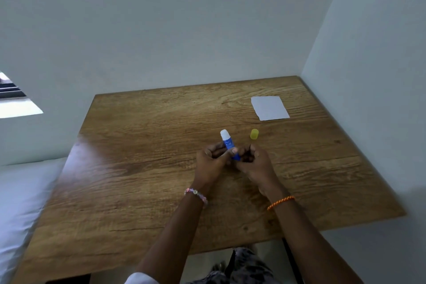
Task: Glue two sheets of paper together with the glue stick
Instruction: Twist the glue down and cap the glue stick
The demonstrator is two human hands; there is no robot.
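Observation:
A blue glue stick (228, 143) with its white glue end exposed points up and away over the middle of the wooden table (138, 168). My left hand (211, 163) grips its barrel, thumb across it. My right hand (253, 163) pinches the stick's lower end. The yellow cap (254, 134) stands on the table just beyond my right hand. White paper (269, 107) lies flat at the far right of the table; whether it is one sheet or two stacked I cannot tell.
Pale walls close the table's far and right sides. A white bed or cushion (20, 203) lies along the left edge. My knees show below the near edge.

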